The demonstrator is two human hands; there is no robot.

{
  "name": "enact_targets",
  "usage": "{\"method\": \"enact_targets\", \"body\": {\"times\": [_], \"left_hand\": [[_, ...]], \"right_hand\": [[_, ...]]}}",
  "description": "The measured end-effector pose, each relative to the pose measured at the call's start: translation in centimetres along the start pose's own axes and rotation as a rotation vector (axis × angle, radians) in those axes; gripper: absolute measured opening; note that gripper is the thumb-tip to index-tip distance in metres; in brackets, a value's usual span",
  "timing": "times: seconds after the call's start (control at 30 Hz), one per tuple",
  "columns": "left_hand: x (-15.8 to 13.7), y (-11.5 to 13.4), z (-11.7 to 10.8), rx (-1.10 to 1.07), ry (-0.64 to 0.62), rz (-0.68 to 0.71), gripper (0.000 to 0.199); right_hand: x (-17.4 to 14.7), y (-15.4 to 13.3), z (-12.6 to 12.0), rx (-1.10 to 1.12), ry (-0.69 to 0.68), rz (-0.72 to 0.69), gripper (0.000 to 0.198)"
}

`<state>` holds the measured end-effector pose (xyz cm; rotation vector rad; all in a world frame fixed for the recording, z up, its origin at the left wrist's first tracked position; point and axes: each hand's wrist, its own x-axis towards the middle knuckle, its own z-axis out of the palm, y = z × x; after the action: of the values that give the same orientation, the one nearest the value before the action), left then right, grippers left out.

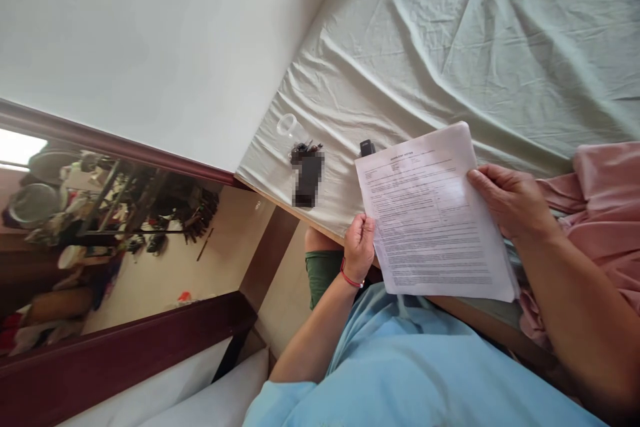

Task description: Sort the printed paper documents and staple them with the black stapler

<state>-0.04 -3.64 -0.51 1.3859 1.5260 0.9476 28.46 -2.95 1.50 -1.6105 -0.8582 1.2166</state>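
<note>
A stack of printed papers is held up in front of my light blue shirt, its top sheet covered in small lines of text under a heading. My left hand, with a red band at the wrist, is closed on the stack's left edge. On the opposite edge, my right hand grips with the thumb on top and the fingers behind, partly hidden. Beyond the top left corner of the papers lies a small black object, partly covered by them.
A pale sheet with wrinkles covers the surface ahead. On its left lie a clear plastic cup, a dark tangled item and a blurred-out black object. Pink cloth is heaped at right. A white wall rises at left.
</note>
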Motion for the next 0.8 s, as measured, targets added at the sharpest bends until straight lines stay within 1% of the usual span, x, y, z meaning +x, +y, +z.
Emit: {"method": "enact_targets", "body": {"times": [0.1, 0.2, 0.27, 0.37, 0.43, 0.5, 0.6, 0.7, 0.8], "left_hand": [[0.0, 0.5, -0.1, 0.100, 0.047, 0.074, 0.043], [0.0, 0.3, -0.2, 0.138, 0.108, 0.094, 0.038], [-0.1, -0.2, 0.0, 0.129, 0.120, 0.084, 0.037], [-0.1, -0.9, 0.5, 0.011, 0.103, 0.035, 0.041], [-0.3, -1.1, 0.9, -0.115, 0.055, 0.004, 0.042], [-0.4, -1.0, 1.2, -0.177, -0.007, -0.011, 0.043], [-0.4, -0.6, 1.2, -0.097, -0.033, -0.019, 0.042], [-0.3, -0.3, 0.8, -0.001, 0.008, -0.013, 0.042], [-0.1, -0.3, 0.3, 0.031, 0.031, -0.002, 0.042]], "right_hand": [[-0.3, -0.2, 0.2, 0.035, 0.013, -0.026, 0.036], [-0.4, -0.3, 0.5, 0.086, 0.020, -0.017, 0.036], [-0.3, -0.2, 0.6, 0.091, 0.019, -0.026, 0.037], [0.1, 0.4, 0.6, 0.101, 0.020, -0.061, 0.040], [0.3, 0.8, 0.6, 0.133, 0.031, -0.076, 0.040], [0.5, 1.0, 0.6, 0.159, 0.053, -0.083, 0.036], [0.4, 1.0, 0.8, 0.187, 0.062, -0.069, 0.032], [0.3, 0.9, 0.9, 0.227, 0.023, -0.043, 0.030], [0.5, 1.1, 0.9, 0.195, -0.029, -0.078, 0.026]]}}
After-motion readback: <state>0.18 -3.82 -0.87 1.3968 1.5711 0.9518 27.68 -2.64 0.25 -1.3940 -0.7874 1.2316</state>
